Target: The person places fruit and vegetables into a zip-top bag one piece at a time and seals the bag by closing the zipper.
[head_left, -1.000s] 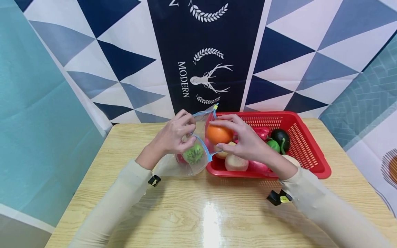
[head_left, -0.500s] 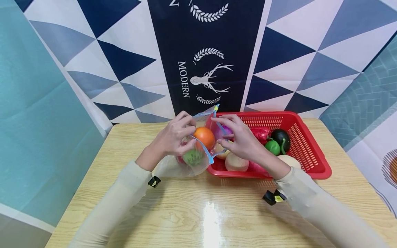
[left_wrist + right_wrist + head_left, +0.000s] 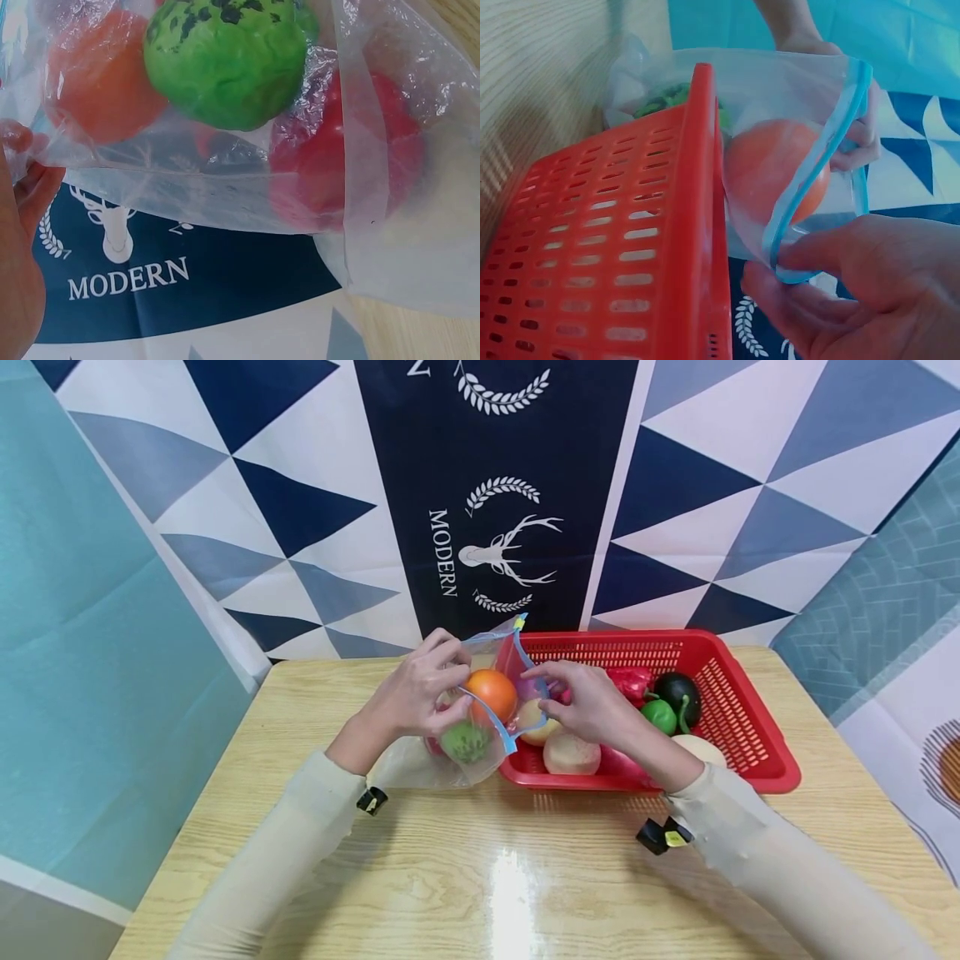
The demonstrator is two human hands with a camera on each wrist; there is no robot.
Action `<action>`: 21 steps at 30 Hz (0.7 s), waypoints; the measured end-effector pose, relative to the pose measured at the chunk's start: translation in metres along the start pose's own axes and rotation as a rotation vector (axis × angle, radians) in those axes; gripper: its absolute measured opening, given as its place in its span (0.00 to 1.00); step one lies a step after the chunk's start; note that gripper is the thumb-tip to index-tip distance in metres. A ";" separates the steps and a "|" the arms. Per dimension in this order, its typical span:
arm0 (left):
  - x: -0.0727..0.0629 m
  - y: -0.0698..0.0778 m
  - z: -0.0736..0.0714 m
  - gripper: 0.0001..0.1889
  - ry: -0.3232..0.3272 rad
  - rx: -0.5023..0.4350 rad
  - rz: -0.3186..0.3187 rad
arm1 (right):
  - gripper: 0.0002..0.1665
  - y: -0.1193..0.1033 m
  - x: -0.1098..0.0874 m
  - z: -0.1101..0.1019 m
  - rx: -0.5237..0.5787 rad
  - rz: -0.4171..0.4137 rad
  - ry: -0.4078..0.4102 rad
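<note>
A clear zip bag (image 3: 427,767) with a blue-edged mouth stands tilted beside the basket, its mouth facing right. My left hand (image 3: 423,689) pinches the bag's rim from the left. On the other side my right hand (image 3: 596,700) pinches the blue edge between thumb and fingers, as the right wrist view shows. Inside the bag an orange fruit (image 3: 492,695) lies near the mouth. Deeper in are a green fruit (image 3: 229,60) with dark spots and a round red item (image 3: 311,176). The left fingertips are partly hidden in the left wrist view.
A red plastic basket (image 3: 757,727) stands right of the bag, its wall close against it. In it lie a pale round item (image 3: 572,753), a green pepper (image 3: 660,717), a dark eggplant-like item (image 3: 678,689) and several others. A patterned cloth hangs behind the wooden table (image 3: 420,877).
The orange fruit has gone from my right hand into the bag. That hand has let it go, drawn back slightly and taken hold of the bag's blue edge. My left hand stays put.
</note>
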State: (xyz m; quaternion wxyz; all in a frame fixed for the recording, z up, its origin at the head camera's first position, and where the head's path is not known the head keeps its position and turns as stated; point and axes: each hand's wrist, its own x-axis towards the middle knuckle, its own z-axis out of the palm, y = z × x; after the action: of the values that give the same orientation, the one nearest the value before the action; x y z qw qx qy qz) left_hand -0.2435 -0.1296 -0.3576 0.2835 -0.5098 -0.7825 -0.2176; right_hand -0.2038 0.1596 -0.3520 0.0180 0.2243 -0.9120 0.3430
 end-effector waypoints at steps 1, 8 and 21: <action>0.000 -0.001 0.000 0.09 0.006 -0.001 0.006 | 0.26 0.000 0.000 0.000 0.006 0.003 -0.005; 0.003 -0.008 -0.013 0.11 0.121 -0.010 0.045 | 0.28 -0.009 0.004 -0.006 0.070 -0.011 0.075; 0.016 -0.012 -0.050 0.14 0.255 0.041 0.000 | 0.25 -0.036 0.013 -0.026 0.221 -0.107 0.288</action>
State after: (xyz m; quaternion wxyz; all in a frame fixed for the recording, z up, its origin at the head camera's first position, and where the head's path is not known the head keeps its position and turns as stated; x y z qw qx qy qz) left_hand -0.2487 -0.1549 -0.3102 0.3912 -0.4719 -0.7444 -0.2649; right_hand -0.2035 0.1466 -0.3075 0.1417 0.2220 -0.8434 0.4683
